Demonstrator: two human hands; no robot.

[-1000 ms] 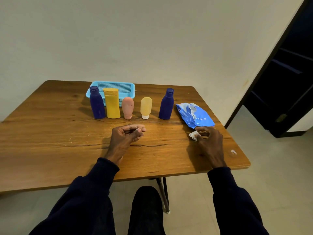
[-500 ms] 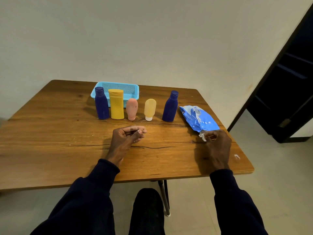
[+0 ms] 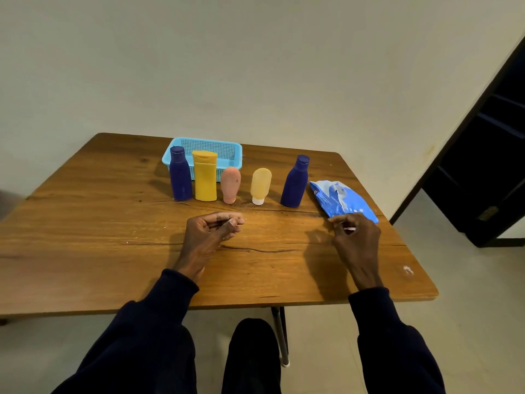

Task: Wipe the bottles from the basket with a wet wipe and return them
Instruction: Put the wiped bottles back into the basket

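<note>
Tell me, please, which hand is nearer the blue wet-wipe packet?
Right. The right hand sits at the near edge of the packet; the left hand rests far to its left, before the pink bottle.

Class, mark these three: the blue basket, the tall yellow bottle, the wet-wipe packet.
blue basket (image 3: 224,152): head view, mesh back wall.
tall yellow bottle (image 3: 205,180): head view, middle of its body.
wet-wipe packet (image 3: 338,199): head view, middle of its top face.
</note>
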